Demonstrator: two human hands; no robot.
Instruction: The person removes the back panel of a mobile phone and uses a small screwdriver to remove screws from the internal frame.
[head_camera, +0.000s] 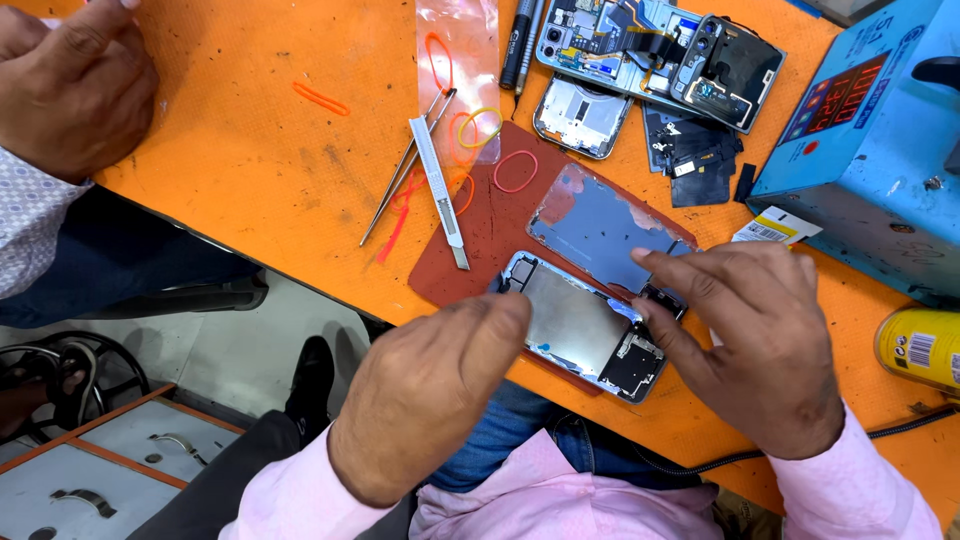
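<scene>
Both hands pinch the opened phone frame (585, 325): left hand (425, 395) at its near edge, right hand (765, 340) opposite; back panel (605, 228) just beyond.

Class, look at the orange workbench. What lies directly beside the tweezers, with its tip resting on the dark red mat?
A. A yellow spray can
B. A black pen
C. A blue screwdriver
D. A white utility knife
D: the white utility knife lies alongside the tweezers, its lower end on the dark red mat; the yellow can and the black pen lie elsewhere.
</scene>
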